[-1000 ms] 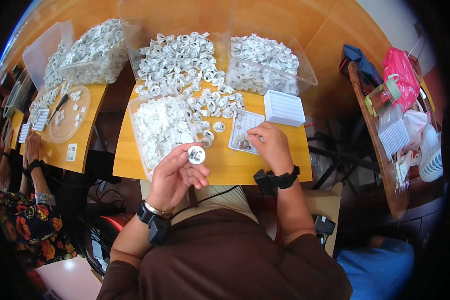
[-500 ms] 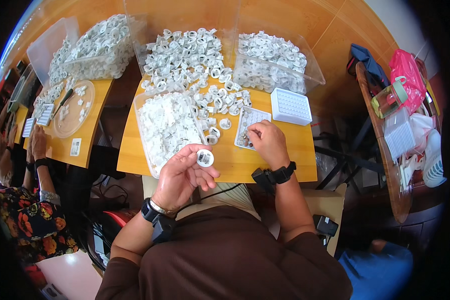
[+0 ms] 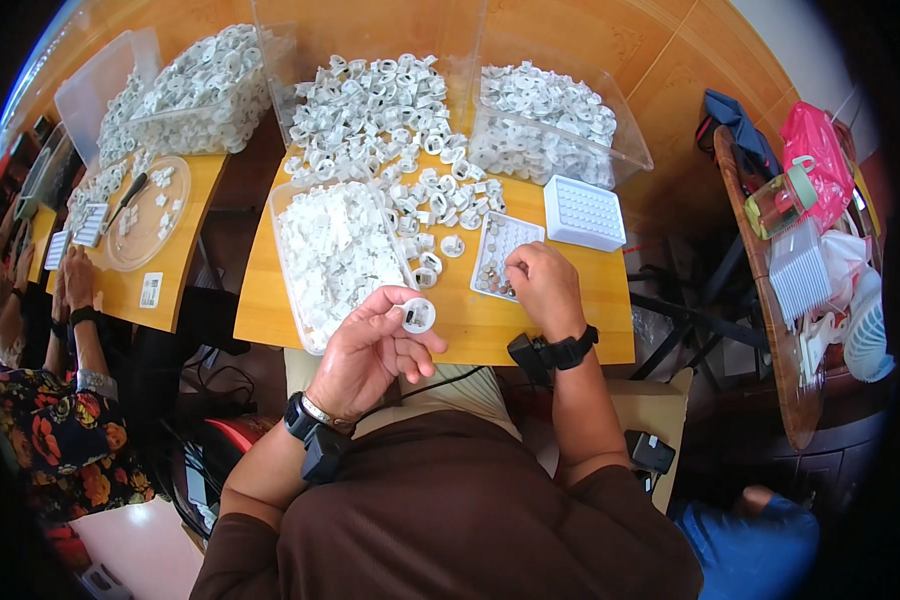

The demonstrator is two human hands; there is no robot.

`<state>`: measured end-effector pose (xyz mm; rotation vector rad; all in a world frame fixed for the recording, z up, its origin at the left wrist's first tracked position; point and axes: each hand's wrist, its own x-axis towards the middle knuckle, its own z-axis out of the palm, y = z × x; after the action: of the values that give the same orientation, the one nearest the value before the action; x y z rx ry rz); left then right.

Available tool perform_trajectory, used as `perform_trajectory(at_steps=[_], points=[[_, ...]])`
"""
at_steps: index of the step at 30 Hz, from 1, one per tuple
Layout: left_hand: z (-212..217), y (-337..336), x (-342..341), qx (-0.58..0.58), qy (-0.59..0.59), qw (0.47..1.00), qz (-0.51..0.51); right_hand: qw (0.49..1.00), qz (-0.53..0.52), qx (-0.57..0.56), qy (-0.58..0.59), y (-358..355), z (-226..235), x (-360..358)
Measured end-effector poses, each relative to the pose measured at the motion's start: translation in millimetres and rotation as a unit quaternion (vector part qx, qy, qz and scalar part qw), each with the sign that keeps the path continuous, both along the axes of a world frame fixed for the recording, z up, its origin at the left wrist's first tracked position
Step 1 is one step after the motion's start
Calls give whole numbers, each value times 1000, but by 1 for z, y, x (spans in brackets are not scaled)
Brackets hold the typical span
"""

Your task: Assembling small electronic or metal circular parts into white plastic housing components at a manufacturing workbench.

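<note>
On the far left, a clear tub (image 3: 195, 128) stands on the neighbouring table (image 3: 188, 285), piled high with white plastic parts. In front of it a clear round lid (image 3: 135, 258) holds a few small white pieces (image 3: 162, 201), with a dark-handled tool (image 3: 134, 189) lying across its left side. A co-worker's hand (image 3: 76, 280) rests just beside the lid.

On the main table (image 3: 460, 335), a clear rectangular tub (image 3: 292, 272) is full of small white pieces, its longer sides running away from the person. Behind and to its right spreads a loose heap of white ring-shaped parts (image 3: 375, 110).

The left hand (image 3: 370, 350) is raised over the table's near edge, pinching a round white part (image 3: 419, 316) between thumb and forefinger, the other fingers loosely curled. The part's flat face, with a dark slot, is turned up toward the head; as a disc it shows no clear long axis.

Farther right lies a shallow white tray (image 3: 518, 234) with small metal discs (image 3: 487, 274) on its left and near portions. The right hand (image 3: 547, 290) is at its near right side, fingers bunched nearly closed; whether they grip anything cannot be told. Behind, a clear bin (image 3: 615, 160) holds more white parts, and a white box (image 3: 585, 232) with rows of recesses sits before it.
</note>
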<state>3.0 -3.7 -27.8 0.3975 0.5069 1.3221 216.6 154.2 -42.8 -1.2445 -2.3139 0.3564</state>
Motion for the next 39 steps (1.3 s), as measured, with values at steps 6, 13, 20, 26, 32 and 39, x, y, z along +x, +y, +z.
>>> perform_trajectory(at_steps=[6,13,20,26,32,39], points=[[-1,0,4,-8,8,1000,15,962,23,-126,242,-29,39,-13],[3,-1,6,-3,25,1000,10,933,183,-25,309,-76,50,-51],[2,-5,6,-8,46,998,31,942,209,20,263,-80,39,-58],[5,-7,8,6,136,990,31,805,166,-410,394,-75,29,-51],[5,-10,3,21,132,991,26,814,201,-430,334,-64,40,-39],[5,-7,2,-3,92,994,55,997,12,18,79,5,21,-12]])
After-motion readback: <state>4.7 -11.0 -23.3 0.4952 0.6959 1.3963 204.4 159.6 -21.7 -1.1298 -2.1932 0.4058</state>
